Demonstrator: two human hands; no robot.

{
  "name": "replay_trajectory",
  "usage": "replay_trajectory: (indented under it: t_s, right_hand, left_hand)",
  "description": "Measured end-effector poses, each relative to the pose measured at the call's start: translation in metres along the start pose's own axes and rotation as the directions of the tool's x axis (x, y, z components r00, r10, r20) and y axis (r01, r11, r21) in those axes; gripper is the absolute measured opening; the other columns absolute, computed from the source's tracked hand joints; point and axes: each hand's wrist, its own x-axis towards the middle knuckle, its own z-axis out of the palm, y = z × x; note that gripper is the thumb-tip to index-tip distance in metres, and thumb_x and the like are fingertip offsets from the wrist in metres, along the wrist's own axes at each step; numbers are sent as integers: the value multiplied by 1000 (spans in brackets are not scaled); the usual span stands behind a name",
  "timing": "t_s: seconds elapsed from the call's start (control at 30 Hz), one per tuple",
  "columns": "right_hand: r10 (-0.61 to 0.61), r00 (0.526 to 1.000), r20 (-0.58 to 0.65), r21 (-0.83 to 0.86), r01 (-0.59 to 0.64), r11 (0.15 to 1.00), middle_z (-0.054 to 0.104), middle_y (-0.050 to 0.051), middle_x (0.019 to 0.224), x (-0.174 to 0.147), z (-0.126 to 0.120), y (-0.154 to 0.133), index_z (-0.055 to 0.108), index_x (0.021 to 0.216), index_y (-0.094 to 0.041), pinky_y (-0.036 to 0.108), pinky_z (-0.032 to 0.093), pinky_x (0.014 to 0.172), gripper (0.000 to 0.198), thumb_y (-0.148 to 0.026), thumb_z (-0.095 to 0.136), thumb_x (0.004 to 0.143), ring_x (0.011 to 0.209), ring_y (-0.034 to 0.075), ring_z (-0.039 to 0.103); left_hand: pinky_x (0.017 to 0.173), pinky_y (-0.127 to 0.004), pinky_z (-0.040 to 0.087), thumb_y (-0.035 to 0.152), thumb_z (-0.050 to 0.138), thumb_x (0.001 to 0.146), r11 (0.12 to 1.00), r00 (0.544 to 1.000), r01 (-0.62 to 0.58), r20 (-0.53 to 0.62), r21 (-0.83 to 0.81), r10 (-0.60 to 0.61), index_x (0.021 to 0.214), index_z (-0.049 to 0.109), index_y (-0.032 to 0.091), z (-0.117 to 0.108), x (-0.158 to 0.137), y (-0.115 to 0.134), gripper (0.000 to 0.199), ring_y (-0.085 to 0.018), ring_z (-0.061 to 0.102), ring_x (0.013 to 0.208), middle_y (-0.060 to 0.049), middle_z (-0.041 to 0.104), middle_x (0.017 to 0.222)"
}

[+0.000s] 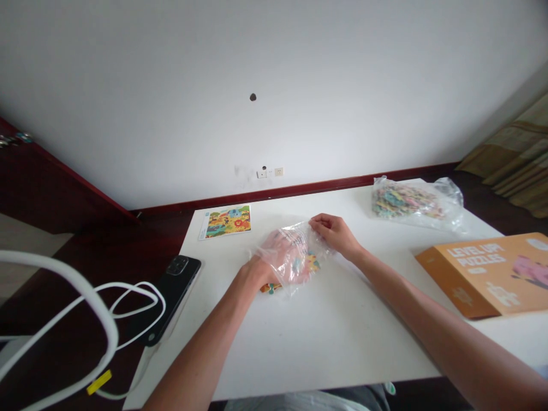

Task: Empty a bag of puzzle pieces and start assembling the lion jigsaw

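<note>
- Left hand (pixel 277 251): seen through clear crinkled plastic bag (pixel 298 242); cannot tell its grip.
- Right hand (pixel 337 234): pinching bag's right edge.
- Orange rectangular cardboard box (pixel 488 277): right of bag.

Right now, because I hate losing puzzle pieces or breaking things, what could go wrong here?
Pieces could scatter if the bag, pinched by the right hand with the left hand showing through it, is yanked. The phone lies at the edge of the table; a bump might knock it off.
</note>
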Motion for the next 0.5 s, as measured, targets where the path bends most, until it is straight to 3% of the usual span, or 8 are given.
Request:
replay_trajectory:
  t_s: [0.2, 0.4, 0.5]
  right_hand:
    - [4, 993, -121, 50, 2, 999, 69, 3, 81, 6, -9, 4, 71, 92, -19, 24, 47, 56, 35, -51, 70, 81, 66, 14, 57]
    - [-18, 973, -232, -15, 15, 1000, 70, 4, 83, 13, -24, 3, 71, 93, -19, 26, 49, 55, 30, -47, 68, 82, 66, 14, 57]
    - [0, 976, -217, -31, -7, 1000, 70, 5, 85, 16, -34, 3, 70, 94, -19, 26, 50, 56, 31, -48, 68, 82, 68, 15, 59]
  left_hand:
    - [117, -42, 43, 46, 80, 75, 926, 965, -106, 263, 363, 7, 117, 69, 25, -10, 1, 16, 49, -29, 57, 124, -7, 68, 128]
    - [114, -38, 44, 43, 70, 84, 909, 961, -157, 272, 387, 50, 116, 67, 27, -11, 3, 23, 36, -26, 58, 123, -5, 67, 128]
    - [113, -41, 44, 43, 69, 83, 904, 949, -197, 307, 380, 78, 120, 65, 24, -11, 4, 25, 42, -28, 58, 122, -7, 66, 129]
